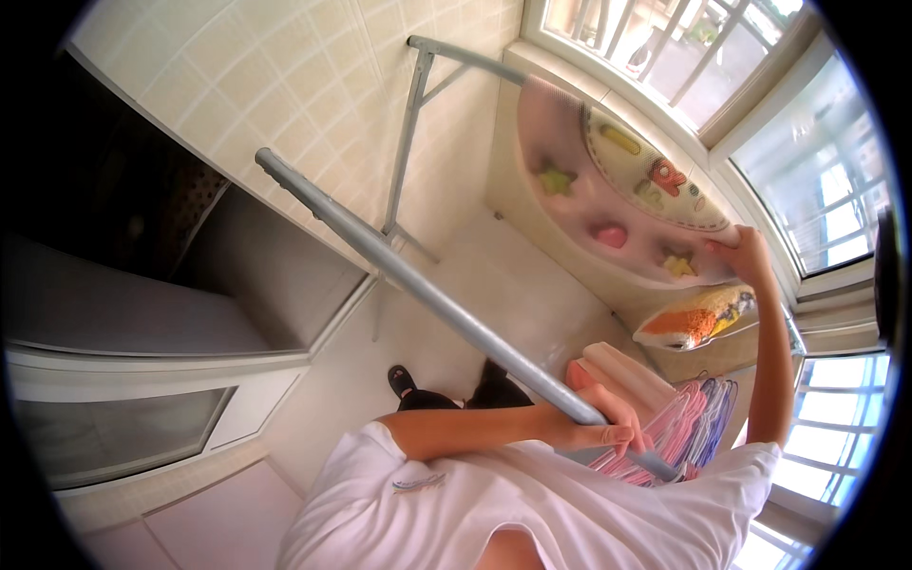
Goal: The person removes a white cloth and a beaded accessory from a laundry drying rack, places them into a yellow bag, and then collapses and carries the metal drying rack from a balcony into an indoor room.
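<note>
A grey metal bar [442, 303] of a drying rack crosses diagonally in front of me. My left hand [605, 417] reaches across my body and is wrapped around it near its right end. Along the window side, a pink, rounded mat [563, 146] with a cream centre, stars and a heart hangs from the rack's far bar [477, 63]. At the mat's right end, my right hand [744, 253] grips its upper edge. Several pink, white and purple clothes hangers [695, 420] hang in a bunch just past my left hand.
A rack leg [406, 135] stands by the tiled wall [278, 78]. Beneath the mat's right end is an orange, yellow and white fabric item [695, 320]. Barred windows [662, 43] line the right side. A sliding door frame [342, 313] borders a dark space at left.
</note>
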A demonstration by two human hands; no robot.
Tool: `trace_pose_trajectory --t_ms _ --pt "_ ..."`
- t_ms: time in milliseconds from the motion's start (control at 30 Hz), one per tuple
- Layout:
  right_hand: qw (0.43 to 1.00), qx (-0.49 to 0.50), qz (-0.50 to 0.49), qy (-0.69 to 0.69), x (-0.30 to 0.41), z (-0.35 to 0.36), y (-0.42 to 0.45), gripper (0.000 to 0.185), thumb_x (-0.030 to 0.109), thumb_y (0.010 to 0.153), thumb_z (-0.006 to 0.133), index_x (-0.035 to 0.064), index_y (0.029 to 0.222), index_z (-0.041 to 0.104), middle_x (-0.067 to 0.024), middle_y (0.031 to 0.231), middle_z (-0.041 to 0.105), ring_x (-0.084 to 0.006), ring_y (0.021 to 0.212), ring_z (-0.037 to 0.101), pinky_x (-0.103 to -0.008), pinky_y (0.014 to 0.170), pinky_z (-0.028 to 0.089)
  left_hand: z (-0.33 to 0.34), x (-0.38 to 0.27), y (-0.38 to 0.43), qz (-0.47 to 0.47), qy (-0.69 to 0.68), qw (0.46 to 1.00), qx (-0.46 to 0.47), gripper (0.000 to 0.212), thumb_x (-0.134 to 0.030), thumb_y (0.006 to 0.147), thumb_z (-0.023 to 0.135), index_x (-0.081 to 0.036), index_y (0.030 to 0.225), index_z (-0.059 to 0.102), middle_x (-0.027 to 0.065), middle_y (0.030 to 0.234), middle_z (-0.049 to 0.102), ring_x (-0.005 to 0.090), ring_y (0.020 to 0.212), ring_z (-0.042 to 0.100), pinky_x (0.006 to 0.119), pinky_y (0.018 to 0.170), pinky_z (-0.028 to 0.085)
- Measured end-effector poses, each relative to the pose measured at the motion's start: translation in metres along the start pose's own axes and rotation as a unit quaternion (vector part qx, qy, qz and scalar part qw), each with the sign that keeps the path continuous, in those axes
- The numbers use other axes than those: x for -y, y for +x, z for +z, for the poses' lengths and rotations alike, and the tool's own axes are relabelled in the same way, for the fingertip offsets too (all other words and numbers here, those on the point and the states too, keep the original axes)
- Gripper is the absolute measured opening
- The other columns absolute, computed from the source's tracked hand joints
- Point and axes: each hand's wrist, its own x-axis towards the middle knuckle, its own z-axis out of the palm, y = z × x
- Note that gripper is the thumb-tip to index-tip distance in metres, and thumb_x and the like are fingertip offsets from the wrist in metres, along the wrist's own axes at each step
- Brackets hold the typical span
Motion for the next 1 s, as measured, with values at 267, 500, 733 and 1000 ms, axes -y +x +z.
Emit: trace_pose_trajectory --t_ms 267,500,733,1000 --pt "0.998 -0.009 0.054 -0.034 0.014 0.003 0.013 0.036 0.026 0.072 0.088 0.0008 0.096 0.076 -0.0153 0.076 0.073 -0.0219 0.067 0.071 -0.0368 0.067 0.055 -0.015 -0.003 0.01 0.009 -0.013 0.999 0.034 0.027 -0.02 0.1 0.064 0.001 0.084 0.07 0.02 0.109 0.071 0.0311 0.112 0.067 0.039 0.096 0.051" --pt "0.999 -0.022 0.025 0.03 -0.001 0.009 0.016 0.036 0.023 0.068 0.091 0.0006 0.091 0.075 -0.0146 0.072 0.071 -0.0237 0.061 0.067 -0.036 0.062 0.052 -0.036 -0.017 0.012 -0.001 0.025 0.996 0.083 0.022 -0.018 0.099 0.066 0.001 0.089 0.071 0.024 0.119 0.068 0.034 0.117 0.065 0.041 0.096 0.051" --pt "0.999 -0.025 0.026 -0.016 0.002 0.01 0.023 0.038 0.026 0.066 0.092 0.0014 0.088 0.074 -0.0154 0.069 0.068 -0.0291 0.06 0.064 -0.0372 0.062 0.051 -0.038 0.013 0.019 0.068 0.033 0.991 0.109 0.018 -0.021 0.093 0.071 -0.003 0.095 0.072 0.0262 0.119 0.068 0.0396 0.117 0.063 0.045 0.1 0.049" --pt "0.999 -0.019 0.039 -0.009 -0.007 0.007 0.02 0.038 0.026 0.064 0.091 0.0034 0.091 0.075 -0.0147 0.072 0.07 -0.0296 0.066 0.068 -0.0373 0.064 0.052 -0.04 0.022 0.022 0.093 0.048 0.986 0.128 0.017 -0.021 0.091 0.074 -0.006 0.098 0.073 0.0228 0.121 0.069 0.0411 0.119 0.063 0.046 0.101 0.05"
